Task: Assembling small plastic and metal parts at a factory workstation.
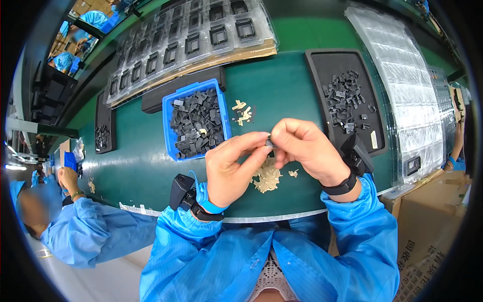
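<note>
The green desk [284, 93] looks smooth and faintly glossy, the blue bin [225, 116] shiny plastic, its dark pieces [196, 121] matt plastic, the carton [427, 214] matt cardboard.

Stacked trays [206, 40]: lying at far left, bearing black frames [216, 12]
Clear tray [406, 108]: stretching along the right side
Cardboard box [427, 201]: standing at near right
Co-worker [95, 229]: wearing blue at near left

blu bin [224, 113] | dk gry pcs [196, 121] | crm scraps [267, 178] | grn tbl [284, 85] | blk tray [334, 63]
</note>
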`<move>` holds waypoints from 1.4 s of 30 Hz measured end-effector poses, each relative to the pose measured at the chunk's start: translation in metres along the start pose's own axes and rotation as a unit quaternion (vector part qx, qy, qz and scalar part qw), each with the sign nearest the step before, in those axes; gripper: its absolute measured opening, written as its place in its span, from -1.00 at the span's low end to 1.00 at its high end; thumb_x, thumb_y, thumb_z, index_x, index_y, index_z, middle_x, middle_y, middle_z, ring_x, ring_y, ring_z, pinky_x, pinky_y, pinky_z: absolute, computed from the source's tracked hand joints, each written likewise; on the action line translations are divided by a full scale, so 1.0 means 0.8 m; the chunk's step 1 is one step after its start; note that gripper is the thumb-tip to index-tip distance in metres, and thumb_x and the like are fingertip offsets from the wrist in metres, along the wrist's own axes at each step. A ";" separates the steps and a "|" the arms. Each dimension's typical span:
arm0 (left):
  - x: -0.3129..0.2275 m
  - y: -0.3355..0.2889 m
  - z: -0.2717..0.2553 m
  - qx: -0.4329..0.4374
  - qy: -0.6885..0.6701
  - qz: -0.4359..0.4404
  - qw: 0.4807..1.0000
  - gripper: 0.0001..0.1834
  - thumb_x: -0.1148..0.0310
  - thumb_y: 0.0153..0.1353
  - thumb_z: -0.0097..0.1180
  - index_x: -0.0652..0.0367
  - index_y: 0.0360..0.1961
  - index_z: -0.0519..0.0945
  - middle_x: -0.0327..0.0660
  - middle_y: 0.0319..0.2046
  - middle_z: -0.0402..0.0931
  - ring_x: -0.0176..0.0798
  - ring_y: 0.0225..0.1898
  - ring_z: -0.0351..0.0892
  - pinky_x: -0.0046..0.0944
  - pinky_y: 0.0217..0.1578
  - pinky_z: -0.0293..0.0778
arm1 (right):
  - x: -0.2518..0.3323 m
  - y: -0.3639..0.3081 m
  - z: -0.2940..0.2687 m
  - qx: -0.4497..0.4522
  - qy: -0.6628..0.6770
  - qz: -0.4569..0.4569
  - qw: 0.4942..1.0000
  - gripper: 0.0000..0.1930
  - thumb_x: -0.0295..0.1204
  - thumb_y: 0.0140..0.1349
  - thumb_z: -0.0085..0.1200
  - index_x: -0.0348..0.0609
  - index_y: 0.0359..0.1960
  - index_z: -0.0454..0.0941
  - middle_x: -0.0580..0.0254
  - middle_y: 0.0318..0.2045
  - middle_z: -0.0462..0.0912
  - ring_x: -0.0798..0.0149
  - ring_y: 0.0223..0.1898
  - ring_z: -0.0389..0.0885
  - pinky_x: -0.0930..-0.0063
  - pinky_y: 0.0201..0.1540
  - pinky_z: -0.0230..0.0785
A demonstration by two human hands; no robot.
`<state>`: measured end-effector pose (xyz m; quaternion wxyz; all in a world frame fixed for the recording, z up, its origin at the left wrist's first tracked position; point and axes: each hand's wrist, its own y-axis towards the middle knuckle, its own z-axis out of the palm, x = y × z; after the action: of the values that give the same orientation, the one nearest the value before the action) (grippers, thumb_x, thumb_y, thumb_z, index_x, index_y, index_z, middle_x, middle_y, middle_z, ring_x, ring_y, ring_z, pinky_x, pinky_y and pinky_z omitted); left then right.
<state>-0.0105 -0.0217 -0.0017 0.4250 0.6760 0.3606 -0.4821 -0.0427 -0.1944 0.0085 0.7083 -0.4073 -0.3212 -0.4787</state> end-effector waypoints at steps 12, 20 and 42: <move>-0.006 -0.002 0.002 0.180 0.055 -0.019 0.982 -0.70 0.51 0.08 0.20 0.28 -0.12 0.55 -0.12 -0.44 0.58 -0.33 -0.44 0.61 -0.40 -0.42 0.53 | 0.040 -0.031 -0.043 -0.357 -0.454 -0.171 0.798 -0.83 -0.47 0.07 0.22 -0.29 -0.45 0.48 0.32 -0.66 0.52 0.54 -0.63 0.46 0.62 -0.61 0.31; -0.007 -0.004 0.002 0.182 0.080 0.028 0.980 -0.80 0.44 0.08 0.22 0.29 -0.27 0.59 -0.12 -0.60 0.52 -0.31 -0.63 0.52 -0.36 -0.59 0.42 | 0.038 0.000 -0.028 -0.281 -0.588 -0.227 0.724 -0.83 -0.50 -0.03 0.22 -0.20 -0.37 0.53 0.11 -0.51 0.51 0.15 -0.49 0.52 0.33 -0.42 0.38; -0.012 0.000 -0.005 0.110 -0.088 -0.133 0.981 -0.81 0.36 0.24 0.07 0.31 -0.27 0.56 -0.25 -0.59 0.51 -0.49 -0.64 0.47 -0.44 -0.66 0.36 | 0.015 0.059 0.023 -0.145 -0.569 -0.282 0.759 -0.89 -0.57 0.01 0.13 -0.24 -0.45 0.44 0.05 -0.41 0.48 -0.03 -0.38 0.49 0.24 -0.34 0.38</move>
<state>-0.0116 -0.0189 0.0082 0.3107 0.6195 0.3528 -0.6287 0.0043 -0.1733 0.0148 0.1606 -0.5935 -0.6924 -0.3774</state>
